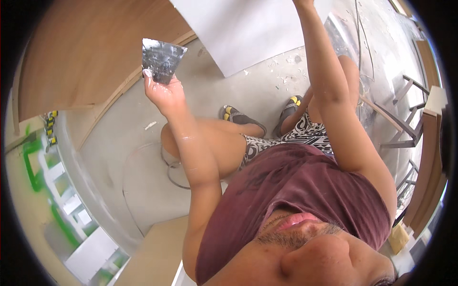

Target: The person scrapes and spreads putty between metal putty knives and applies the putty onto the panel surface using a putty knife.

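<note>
My left hand (165, 94) is closed around the lower end of a wide, dark-bladed putty knife (162, 58), held up left of the middle. White paste smears its blade, and some sticks to my thumb and forearm. A large smooth white panel (248, 31) lies ahead of me at the top. Over that panel's right part reaches my right arm, and only the wrist end of my right hand (304, 3) shows at the upper edge. Its fingers are out of the picture, so whether it holds anything is hidden.
A big brown wooden panel (90, 52) with a pale edge stands at the upper left. White scraps (293, 59) dot the grey floor (119, 167), where a thin cable runs. Dark metal frames (405, 124) stand at the right. Green-marked white pieces (90, 252) lie lower left.
</note>
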`<state>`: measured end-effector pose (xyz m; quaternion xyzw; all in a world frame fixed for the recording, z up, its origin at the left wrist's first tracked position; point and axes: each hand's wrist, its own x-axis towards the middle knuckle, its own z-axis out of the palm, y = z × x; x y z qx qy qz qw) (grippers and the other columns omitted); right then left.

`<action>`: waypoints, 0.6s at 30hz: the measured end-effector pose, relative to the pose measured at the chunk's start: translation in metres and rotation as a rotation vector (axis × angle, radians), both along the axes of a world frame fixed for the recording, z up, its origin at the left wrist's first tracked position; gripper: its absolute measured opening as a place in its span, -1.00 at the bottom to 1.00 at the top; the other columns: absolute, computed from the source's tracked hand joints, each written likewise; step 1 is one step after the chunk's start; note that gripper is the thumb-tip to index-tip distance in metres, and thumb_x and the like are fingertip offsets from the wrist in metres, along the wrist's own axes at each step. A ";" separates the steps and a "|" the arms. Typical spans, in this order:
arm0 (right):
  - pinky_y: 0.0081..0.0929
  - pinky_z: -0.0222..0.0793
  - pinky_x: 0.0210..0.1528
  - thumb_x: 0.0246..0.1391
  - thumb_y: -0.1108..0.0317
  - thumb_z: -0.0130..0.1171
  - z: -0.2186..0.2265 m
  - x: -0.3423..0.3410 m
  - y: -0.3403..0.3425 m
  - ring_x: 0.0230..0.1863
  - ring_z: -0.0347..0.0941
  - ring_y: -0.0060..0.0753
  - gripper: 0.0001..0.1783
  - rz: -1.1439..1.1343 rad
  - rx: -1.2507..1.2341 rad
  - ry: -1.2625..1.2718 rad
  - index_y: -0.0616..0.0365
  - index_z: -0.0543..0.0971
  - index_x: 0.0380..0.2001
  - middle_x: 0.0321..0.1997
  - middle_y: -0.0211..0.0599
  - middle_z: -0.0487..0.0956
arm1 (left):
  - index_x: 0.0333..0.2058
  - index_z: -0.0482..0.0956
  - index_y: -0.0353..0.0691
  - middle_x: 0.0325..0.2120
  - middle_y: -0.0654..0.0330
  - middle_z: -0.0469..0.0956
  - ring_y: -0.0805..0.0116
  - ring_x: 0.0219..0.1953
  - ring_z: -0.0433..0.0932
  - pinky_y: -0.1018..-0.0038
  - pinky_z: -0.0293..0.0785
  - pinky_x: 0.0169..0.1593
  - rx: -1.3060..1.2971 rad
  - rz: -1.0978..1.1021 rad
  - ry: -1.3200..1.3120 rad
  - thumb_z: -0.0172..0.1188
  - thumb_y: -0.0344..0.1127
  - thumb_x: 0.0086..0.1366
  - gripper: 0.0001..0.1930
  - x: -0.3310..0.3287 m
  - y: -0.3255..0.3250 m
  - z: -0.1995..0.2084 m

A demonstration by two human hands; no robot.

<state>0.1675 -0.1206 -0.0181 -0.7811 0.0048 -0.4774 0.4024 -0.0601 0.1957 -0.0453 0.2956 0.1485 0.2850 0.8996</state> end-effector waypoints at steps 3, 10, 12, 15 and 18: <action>-0.10 0.46 -0.03 0.01 0.45 0.02 0.001 -0.029 0.048 -0.05 0.54 -0.02 -0.50 0.023 -0.024 0.559 0.02 0.49 0.10 -0.13 0.05 0.60 | -0.10 0.45 -0.30 -0.12 0.17 0.52 0.30 -0.08 0.49 0.34 0.40 0.04 -0.043 0.037 0.051 0.00 -0.25 0.38 -0.75 0.001 0.005 -0.003; -0.21 0.49 -0.09 0.04 0.49 0.04 -0.056 -0.116 0.189 -0.10 0.53 -0.08 -0.51 0.206 -0.258 0.116 -0.08 0.48 0.09 -0.07 -0.13 0.59 | -0.11 0.45 -0.29 -0.13 0.16 0.52 0.30 -0.08 0.49 0.34 0.41 0.04 -0.018 -0.014 0.046 -0.04 -0.23 0.40 -0.74 0.004 0.002 -0.007; -0.19 0.48 -0.08 -0.04 0.46 0.10 -0.071 -0.138 0.207 -0.04 0.50 -0.15 -0.48 0.201 -0.274 0.204 -0.21 0.52 0.05 -0.06 -0.28 0.60 | -0.11 0.45 -0.29 -0.13 0.16 0.52 0.30 -0.08 0.49 0.34 0.41 0.04 0.000 -0.013 0.043 -0.05 -0.23 0.40 -0.74 0.004 0.002 -0.008; -0.19 0.50 -0.11 -0.10 0.54 0.07 -0.076 -0.160 0.204 0.01 0.48 -0.07 -0.44 0.345 -0.333 0.233 -0.25 0.55 0.01 0.00 -0.40 0.58 | -0.11 0.45 -0.29 -0.12 0.16 0.51 0.30 -0.07 0.49 0.33 0.40 0.06 0.007 0.040 0.055 -0.06 -0.22 0.40 -0.73 0.005 0.003 -0.009; -0.29 0.48 -0.03 0.00 0.51 0.07 -0.064 -0.163 0.174 -0.05 0.54 -0.18 -0.44 0.592 -0.168 0.448 -0.16 0.49 0.11 0.01 -0.28 0.59 | -0.08 0.43 -0.29 -0.10 0.14 0.50 0.28 -0.05 0.48 0.30 0.40 0.06 0.025 0.030 0.031 -0.03 -0.22 0.40 -0.73 0.005 -0.001 -0.009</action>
